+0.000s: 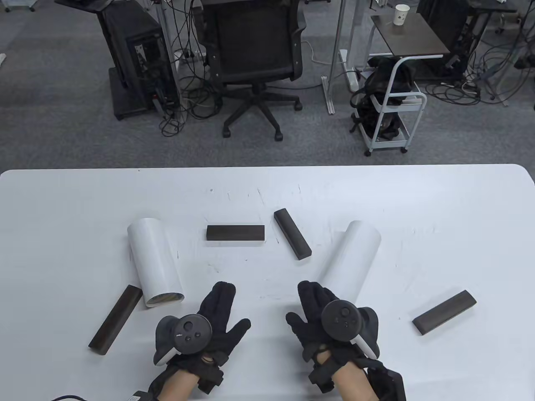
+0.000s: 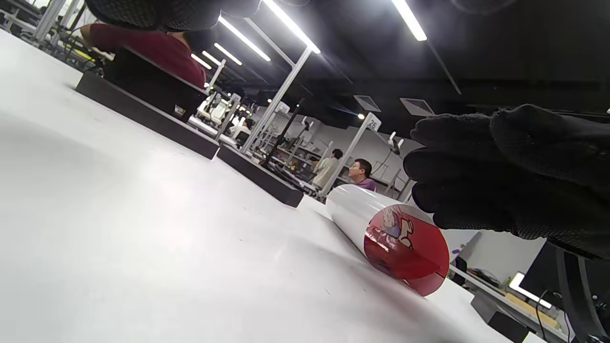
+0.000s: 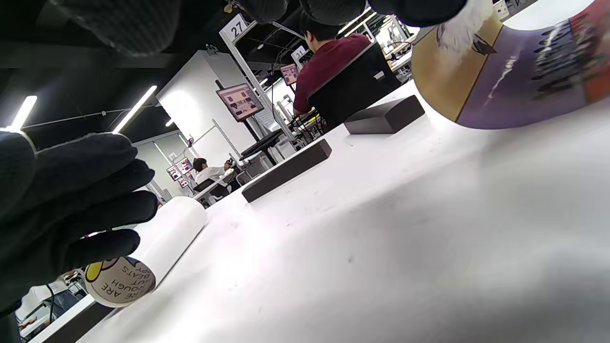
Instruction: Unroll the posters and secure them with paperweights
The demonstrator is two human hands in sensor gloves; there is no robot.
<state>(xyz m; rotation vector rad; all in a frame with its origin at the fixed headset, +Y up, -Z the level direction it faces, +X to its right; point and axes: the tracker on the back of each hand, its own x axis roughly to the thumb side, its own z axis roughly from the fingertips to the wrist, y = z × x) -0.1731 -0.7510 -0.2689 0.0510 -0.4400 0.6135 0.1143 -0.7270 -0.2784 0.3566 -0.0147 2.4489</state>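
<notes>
Two rolled white posters lie on the white table (image 1: 459, 209). The left poster (image 1: 154, 259) is beside my left hand (image 1: 228, 305), which is open, palm down, and holds nothing. The right poster (image 1: 353, 257) lies at an angle; my right hand (image 1: 309, 300) is open with its fingers right beside the roll's near end. Whether they touch it is unclear. Several dark paperweight bars lie around: two at the middle (image 1: 235, 232) (image 1: 292, 239), one at front left (image 1: 115, 319), one at front right (image 1: 444, 318). The right wrist view shows the right roll's printed inside (image 3: 500, 71) close by.
The left wrist view shows the right roll's red open end (image 2: 405, 247) and my right hand (image 2: 514, 171) beside it. The right wrist view shows the left roll (image 3: 143, 252) and two bars (image 3: 286, 169) (image 3: 383, 114). An office chair (image 1: 255, 54) and a cart (image 1: 393, 108) stand beyond the table's far edge.
</notes>
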